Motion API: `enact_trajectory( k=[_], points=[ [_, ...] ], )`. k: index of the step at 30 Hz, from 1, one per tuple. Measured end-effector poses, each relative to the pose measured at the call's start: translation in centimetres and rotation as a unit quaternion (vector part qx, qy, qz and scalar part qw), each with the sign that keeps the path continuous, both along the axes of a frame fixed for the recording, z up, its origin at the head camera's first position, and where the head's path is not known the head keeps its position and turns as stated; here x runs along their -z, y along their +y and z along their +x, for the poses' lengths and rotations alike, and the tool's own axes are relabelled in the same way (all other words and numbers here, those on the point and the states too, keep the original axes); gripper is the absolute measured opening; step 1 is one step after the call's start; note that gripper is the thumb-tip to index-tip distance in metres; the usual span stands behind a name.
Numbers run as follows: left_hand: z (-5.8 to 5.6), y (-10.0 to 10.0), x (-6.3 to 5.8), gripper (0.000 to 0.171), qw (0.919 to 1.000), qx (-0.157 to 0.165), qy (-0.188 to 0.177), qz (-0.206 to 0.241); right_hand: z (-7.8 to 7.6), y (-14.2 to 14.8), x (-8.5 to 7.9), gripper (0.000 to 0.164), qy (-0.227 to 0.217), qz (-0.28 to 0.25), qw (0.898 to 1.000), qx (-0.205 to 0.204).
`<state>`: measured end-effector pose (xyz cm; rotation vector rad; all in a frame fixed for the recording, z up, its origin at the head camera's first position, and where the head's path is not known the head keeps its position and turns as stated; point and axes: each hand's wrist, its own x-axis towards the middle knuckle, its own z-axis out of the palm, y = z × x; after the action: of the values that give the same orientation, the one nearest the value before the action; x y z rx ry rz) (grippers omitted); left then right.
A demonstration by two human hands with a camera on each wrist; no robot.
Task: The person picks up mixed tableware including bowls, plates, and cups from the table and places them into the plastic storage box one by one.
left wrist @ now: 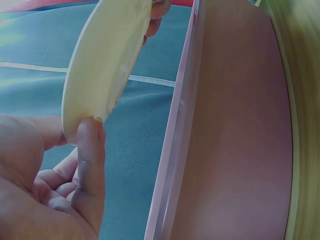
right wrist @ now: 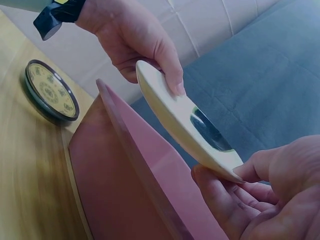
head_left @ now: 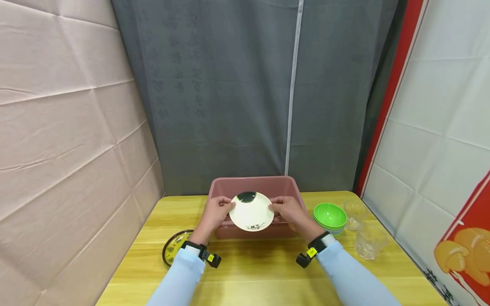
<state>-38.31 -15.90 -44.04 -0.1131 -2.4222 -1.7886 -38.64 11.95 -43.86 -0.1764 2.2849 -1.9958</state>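
Both hands hold a white plate (head_left: 250, 214) with a dark green patch at its far edge and a small dark floral print near its close edge. My left hand (head_left: 216, 211) pinches the plate's left rim between thumb and fingers. On the opposite rim, my right hand (head_left: 289, 211) has the same kind of pinch. The plate is tilted over a pink plastic basin (head_left: 252, 231), whose inside is mostly hidden in the head view. In the right wrist view the plate (right wrist: 172, 112) hangs above the basin's rim (right wrist: 132, 142).
A yellow patterned dish with a dark rim (head_left: 176, 246) lies left, partly behind the left forearm. To the right stand stacked bowls with a green one (head_left: 330, 215) on top, and two clear glasses, the nearer glass (head_left: 370, 242) close to the table's right edge. A grey curtain (head_left: 229, 93) hangs behind.
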Motion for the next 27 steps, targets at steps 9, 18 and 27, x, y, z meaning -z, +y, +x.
enact_trajectory(
  k=[9, 18, 27],
  points=[
    [-0.1, -0.3, 0.3, 0.025, 0.9999, 0.007, 0.010, -0.004, -0.4, 0.1, -0.3, 0.028, 0.007, 0.008, 1.000, -0.005],
    [0.5, -2.0, 0.1, 0.027, 0.9974, -0.014, 0.033, -0.062, -1.6, 0.3, -0.7, 0.024, -0.005, 0.019, 1.000, -0.001],
    [1.5, -3.9, 0.1, 0.023, 0.9814, -0.067, 0.083, -0.160, -3.5, -0.2, -2.1, 0.025, -0.018, 0.032, 0.999, -0.002]
  ],
)
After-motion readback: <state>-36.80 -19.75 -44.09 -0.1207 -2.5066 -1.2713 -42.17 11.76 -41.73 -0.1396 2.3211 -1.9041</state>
